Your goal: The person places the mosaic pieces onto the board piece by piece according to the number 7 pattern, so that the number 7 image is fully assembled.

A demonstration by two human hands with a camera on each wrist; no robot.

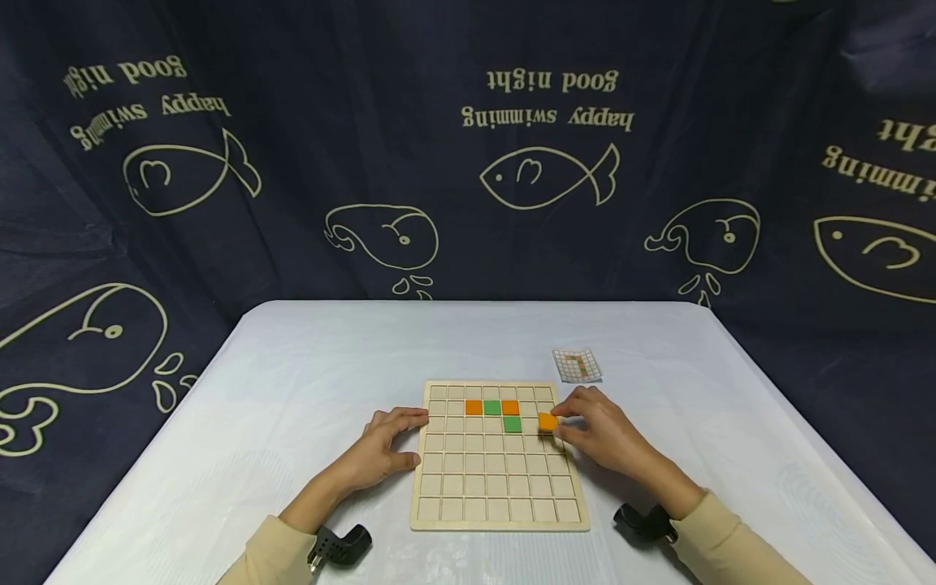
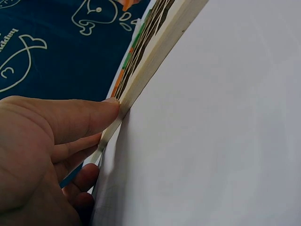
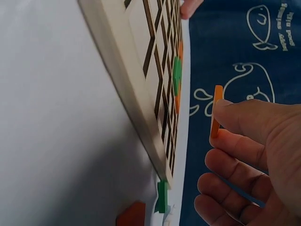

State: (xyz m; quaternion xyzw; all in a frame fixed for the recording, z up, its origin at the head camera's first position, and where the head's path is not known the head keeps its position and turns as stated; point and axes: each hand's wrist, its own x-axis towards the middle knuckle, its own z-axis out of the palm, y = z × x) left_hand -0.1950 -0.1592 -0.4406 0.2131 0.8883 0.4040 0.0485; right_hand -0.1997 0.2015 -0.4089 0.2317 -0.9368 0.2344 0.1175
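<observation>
A square wooden grid board [image 1: 500,526] lies on the white table. Orange tiles [image 1: 474,408] sit in its second row on either side of a green tile [image 1: 491,408], and a second green tile [image 1: 512,424] sits just below the right-hand orange one. Between thumb and forefinger my right hand [image 1: 601,431] pinches an orange square tile [image 3: 216,113], held up over the board's right side. My left hand [image 1: 376,453] rests against the board's left edge, fingers extended, with fingertips [image 2: 109,110] touching the wooden rim.
Behind the board's right corner lies a small card [image 1: 578,366] printed with a coloured grid pattern. The right wrist view shows a loose green tile [image 3: 162,197] and a reddish-orange piece [image 3: 131,215] beside the board. A dark printed curtain [image 1: 468,260] hangs behind the table.
</observation>
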